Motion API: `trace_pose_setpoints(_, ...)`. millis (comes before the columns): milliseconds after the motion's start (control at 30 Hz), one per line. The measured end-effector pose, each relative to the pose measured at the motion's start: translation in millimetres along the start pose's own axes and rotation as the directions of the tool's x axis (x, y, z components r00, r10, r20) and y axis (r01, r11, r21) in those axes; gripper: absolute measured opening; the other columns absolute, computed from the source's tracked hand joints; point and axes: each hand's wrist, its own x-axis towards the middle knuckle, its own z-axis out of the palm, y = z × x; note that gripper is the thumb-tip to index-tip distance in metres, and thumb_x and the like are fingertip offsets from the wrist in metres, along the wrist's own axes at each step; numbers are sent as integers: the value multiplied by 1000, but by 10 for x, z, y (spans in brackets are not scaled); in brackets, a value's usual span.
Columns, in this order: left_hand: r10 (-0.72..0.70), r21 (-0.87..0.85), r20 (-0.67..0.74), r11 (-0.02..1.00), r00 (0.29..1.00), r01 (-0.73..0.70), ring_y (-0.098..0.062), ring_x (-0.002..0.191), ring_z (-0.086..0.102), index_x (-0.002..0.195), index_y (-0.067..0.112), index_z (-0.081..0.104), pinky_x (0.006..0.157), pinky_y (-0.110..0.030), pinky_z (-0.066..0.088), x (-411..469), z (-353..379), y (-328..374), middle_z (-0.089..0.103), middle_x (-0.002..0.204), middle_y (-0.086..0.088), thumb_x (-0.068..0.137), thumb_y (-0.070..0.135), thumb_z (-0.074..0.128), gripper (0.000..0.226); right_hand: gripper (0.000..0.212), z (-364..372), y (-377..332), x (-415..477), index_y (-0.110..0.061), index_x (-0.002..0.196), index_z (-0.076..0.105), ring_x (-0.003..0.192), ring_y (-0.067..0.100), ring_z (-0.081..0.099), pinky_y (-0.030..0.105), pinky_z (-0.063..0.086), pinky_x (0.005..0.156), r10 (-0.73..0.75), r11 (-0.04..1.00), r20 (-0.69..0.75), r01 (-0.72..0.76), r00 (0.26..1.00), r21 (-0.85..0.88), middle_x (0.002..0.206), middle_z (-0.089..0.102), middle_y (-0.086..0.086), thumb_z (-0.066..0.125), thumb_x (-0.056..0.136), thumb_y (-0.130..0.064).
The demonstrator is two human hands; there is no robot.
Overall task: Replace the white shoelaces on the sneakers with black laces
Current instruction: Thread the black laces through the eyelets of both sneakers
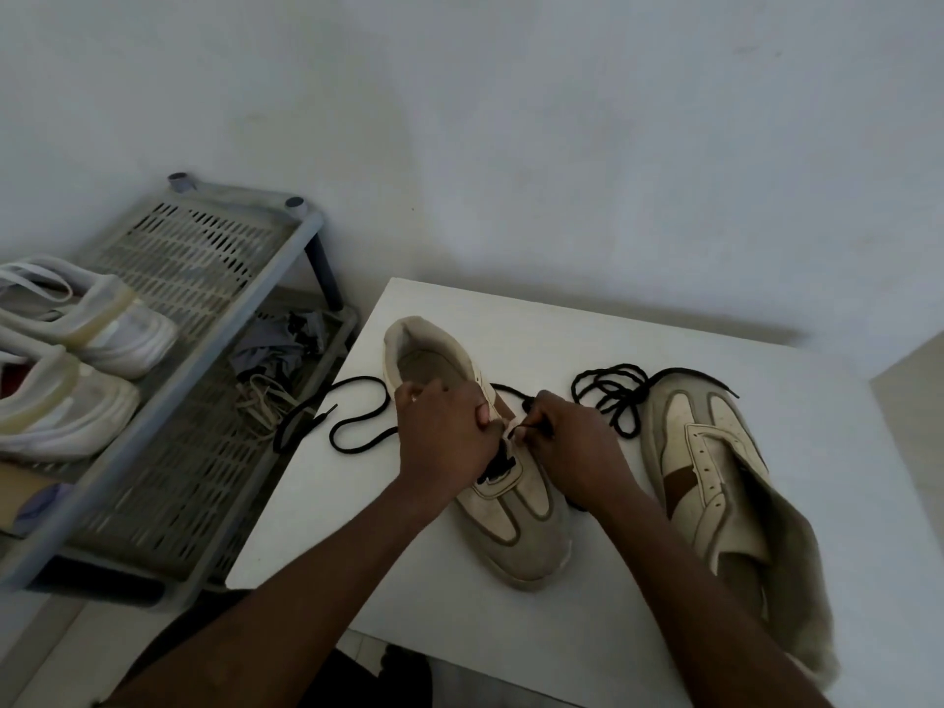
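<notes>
A beige sneaker [516, 528] lies in the middle of the white table [587, 631], toe toward me, with black lacing over its lower eyelets. My left hand [444, 436] grips the sneaker's eyelet flap near the tongue. My right hand [572, 447] pinches the tip of a black lace [357, 431] at an eyelet; the lace's free end loops across the table to the left. A second beige sneaker [710, 467] lies on its side at the right, with another black lace [608, 396] coiled beside its toe.
A grey plastic shoe rack [204, 309] stands left of the table, carrying a pair of white sneakers [76, 360] on top and crumpled cloth and pale laces [265, 396] on its lower shelf. A white wall rises behind the table.
</notes>
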Motion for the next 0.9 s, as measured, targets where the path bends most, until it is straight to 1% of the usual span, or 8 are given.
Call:
trace_pose_setpoints(133, -36, -79, 54, 996, 998, 40, -11, 73, 50, 56, 26, 37, 83, -27, 18, 62, -50, -33, 45, 57, 11, 76, 35, 69, 39, 12, 39, -31, -26, -14, 84, 53, 56, -4, 46, 12, 29, 49, 53, 998, -48, -51, 997, 45, 58, 49, -20, 56, 96, -18)
trace_pose_setpoints(267, -17, -124, 92, 992, 996, 29, -8, 71, 47, 58, 26, 39, 85, -27, 20, 85, -55, -56, 45, 57, 12, 78, 35, 69, 38, 13, 41, -10, -16, -15, 83, 54, 57, -6, 52, 10, 33, 50, 78, 993, -44, -73, 996, 94, 57, 53, -20, 58, 95, -20)
trace_pose_setpoints(367, 82, -118, 167, 991, 982, -63, -6, 71, 46, 62, 29, 40, 85, -28, 26, 129, -105, -119, 47, 61, 14, 82, 38, 68, 35, 13, -31, 49, 31, -21, 81, 57, 62, -14, 52, 7, 36, 53, 60, 990, 44, -65, 997, 126, 64, 62, -18, 63, 91, -23)
trace_pose_setpoints(467, 210, -106, 270, 976, 940, -188, -10, 78, 49, 70, 29, 46, 79, -29, 35, 179, -192, -220, 53, 70, 14, 82, 32, 69, 26, 13, -84, 82, 58, -28, 78, 59, 66, -15, 52, 6, 36, 53, 42, 992, 95, -53, 995, 113, 66, 60, -17, 68, 88, -26)
trace_pose_setpoints(567, 233, -109, 286, 972, 930, -210, -15, 86, 55, 67, 31, 47, 78, -32, 42, 187, -233, -279, 63, 77, 7, 77, 23, 68, 25, 12, -72, 91, 56, -30, 79, 61, 65, -10, 52, 7, 35, 52, 26, 995, 102, -36, 994, 95, 67, 59, -16, 69, 87, -29)
trace_pose_setpoints(700, 244, 4, 274, 967, 930, -254, -12, 90, 55, 73, 30, 59, 94, -31, 37, 169, -227, -222, 64, 84, 11, 79, 38, 68, 13, 6, -18, 88, 49, -28, 87, 65, 63, -3, 51, 15, 33, 55, 28, 998, 71, -31, 997, 49, 70, 60, -14, 65, 89, -34)
trace_pose_setpoints(800, 220, 121, 287, 957, 932, -263, -11, 101, 51, 86, 29, 69, 97, -32, 27, 170, -235, -203, 66, 93, 11, 83, 52, 59, 25, 9, 24, 42, 28, -26, 93, 65, 66, -1, 52, 16, 35, 56, 5, 1000, 33, -5, 999, -9, 73, 60, -13, 62, 91, -34)
trace_pose_setpoints(900, 216, 223, 329, 928, 919, -298, -15, 111, 46, 102, 35, 69, 102, -39, 24, 115, -212, -160, 65, 103, 13, 78, 64, 55, 40, 12, 55, -4, 0, -24, 95, 65, 73, 9, 58, 25, 43, 62, -13, 999, 2, 13, 1000, -40, 77, 64, -9, 60, 92, -34)
